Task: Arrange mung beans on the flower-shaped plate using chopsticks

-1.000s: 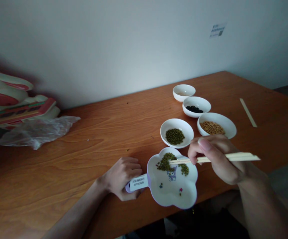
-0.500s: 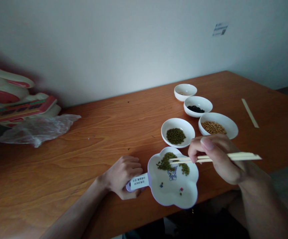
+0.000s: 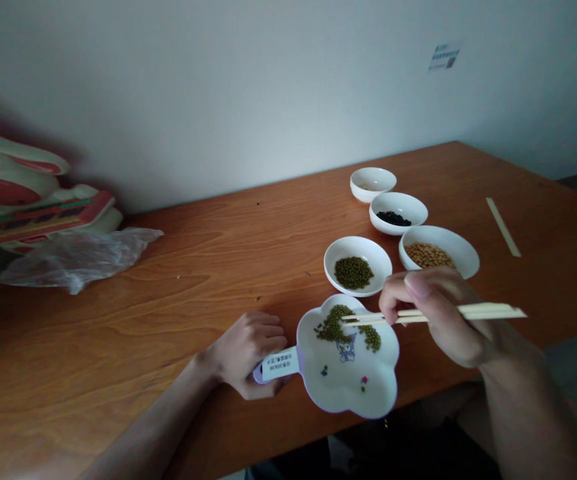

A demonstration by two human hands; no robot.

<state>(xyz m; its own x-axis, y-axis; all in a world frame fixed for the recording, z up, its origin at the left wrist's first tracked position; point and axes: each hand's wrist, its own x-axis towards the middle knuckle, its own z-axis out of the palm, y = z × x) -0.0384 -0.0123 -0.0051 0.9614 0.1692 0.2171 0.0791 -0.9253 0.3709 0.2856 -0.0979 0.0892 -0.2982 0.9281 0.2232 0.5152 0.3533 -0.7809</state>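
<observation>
Gripping a pair of pale wooden chopsticks, the right hand has its thumb and fingers closed on them, above the right edge of a white, flower-shaped dish with a purple rim. The chopsticks' tips stand narrowly apart at the small round green beans in the dish's far part; whether a bean sits between them, I cannot tell. At the dish's left side, the left hand has its fingers curled about the handle, which bears a white printed label. The dish lies on a brown wooden table.

Just beyond the dish is a round white bowl of green beans. Farther beyond it and to the right come a white bowl of tan beans, partly behind the right hand, a white bowl of black beans and, farthest, a smaller white bowl whose contents are too faint to name. Well right of the dish lies a flat, pale strip; far to its left, a crumpled clear plastic bag lies by a red-and-white toy figure.
</observation>
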